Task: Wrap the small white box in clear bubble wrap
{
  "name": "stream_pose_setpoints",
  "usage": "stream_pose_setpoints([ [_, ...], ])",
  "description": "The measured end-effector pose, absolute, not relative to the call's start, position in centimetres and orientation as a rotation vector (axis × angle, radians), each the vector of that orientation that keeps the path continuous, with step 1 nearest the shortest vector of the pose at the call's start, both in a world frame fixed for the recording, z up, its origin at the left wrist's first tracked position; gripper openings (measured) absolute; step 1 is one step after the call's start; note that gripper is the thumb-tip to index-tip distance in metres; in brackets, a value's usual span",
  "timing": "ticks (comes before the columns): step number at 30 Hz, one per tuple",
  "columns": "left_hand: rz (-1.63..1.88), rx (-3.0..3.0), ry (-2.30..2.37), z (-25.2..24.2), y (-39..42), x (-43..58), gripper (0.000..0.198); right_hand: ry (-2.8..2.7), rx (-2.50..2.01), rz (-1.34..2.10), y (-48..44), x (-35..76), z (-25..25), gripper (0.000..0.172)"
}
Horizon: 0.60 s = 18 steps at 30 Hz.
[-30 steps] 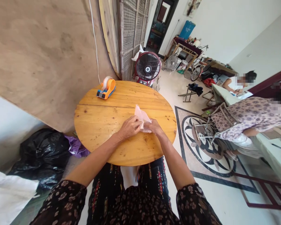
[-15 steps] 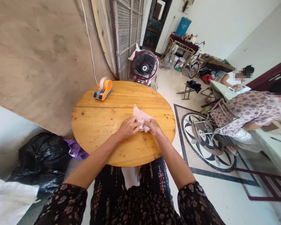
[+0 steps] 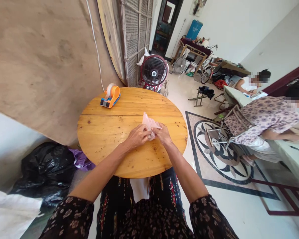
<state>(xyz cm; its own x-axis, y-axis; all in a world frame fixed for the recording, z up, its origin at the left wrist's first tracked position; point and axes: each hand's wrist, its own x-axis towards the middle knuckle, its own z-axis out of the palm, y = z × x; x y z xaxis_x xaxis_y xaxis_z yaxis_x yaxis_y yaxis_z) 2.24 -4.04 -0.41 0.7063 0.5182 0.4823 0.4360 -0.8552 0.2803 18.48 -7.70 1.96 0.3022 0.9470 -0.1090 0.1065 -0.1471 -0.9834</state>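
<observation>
Between my two hands is a thin, pale pink, translucent plastic bag (image 3: 148, 120), crumpled, with one pointed corner sticking up away from me. My left hand (image 3: 139, 135) grips its near left side, fingers curled in. On the right side my right hand (image 3: 161, 133) pinches it, thumb on top. Both hands are just over the round wooden table (image 3: 102, 139). Whether anything is inside the bag is hidden by the folds and fingers. At the table's far left stands an orange and blue tape dispenser (image 3: 110, 96) with a roll of clear tape, apart from my hands.
A dark red fan (image 3: 154, 70) stands behind the table's far edge. Black plastic bags (image 3: 45, 166) lie on the floor at left. To the right, two people sit at a long pale table (image 3: 292, 154); a stool (image 3: 200, 96) stands on the floor farther back.
The pink bag is gathered more narrowly between my hands, its right part folded in. My right fingers have shifted slightly on it. The view has tilted a little.
</observation>
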Motion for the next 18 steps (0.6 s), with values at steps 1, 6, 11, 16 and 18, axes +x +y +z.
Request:
stream_pose_setpoints([
  [1,0.849,2.753,0.783,-0.4,-4.0,2.3,0.023,-1.007,-1.521,1.013,-7.6,18.4,2.0,0.035],
  [6,0.913,2.568,0.818,-0.5,-4.0,2.4,0.024,-1.049,-1.496,1.042,-7.2,18.4,2.0,0.033],
  [11,0.927,2.498,0.826,-0.7,-3.9,2.6,0.022,-1.080,-1.510,1.014,-7.3,18.3,2.0,0.032],
  [16,0.964,2.430,0.802,-0.3,-4.3,2.2,0.032,-1.090,-1.550,1.064,-7.6,17.8,2.9,0.046],
  [18,0.972,2.401,0.804,0.0,-4.6,2.3,0.035,-1.119,-1.564,1.067,-7.7,17.8,3.1,0.050],
])
